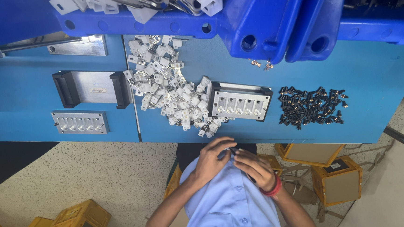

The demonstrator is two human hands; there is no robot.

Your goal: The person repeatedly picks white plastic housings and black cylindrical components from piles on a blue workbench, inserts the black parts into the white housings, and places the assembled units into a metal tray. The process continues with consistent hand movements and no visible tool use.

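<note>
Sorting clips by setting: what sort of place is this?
Likely a factory assembly bench: a heap of white plastic parts, a metal jig, black pins and blue bins.

a metal fixture block [240, 102] sits at the frame's centre on the workbench [377, 70]. a heap of small clips [170, 85] lies just left of it, a pile of small pins [311, 106] to its right. another fixture [80, 122] lies far left. bins [271, 16] line the top edge. both hands [235, 160] meet below the bench edge; boxes [339, 180] stand lower right.
</note>
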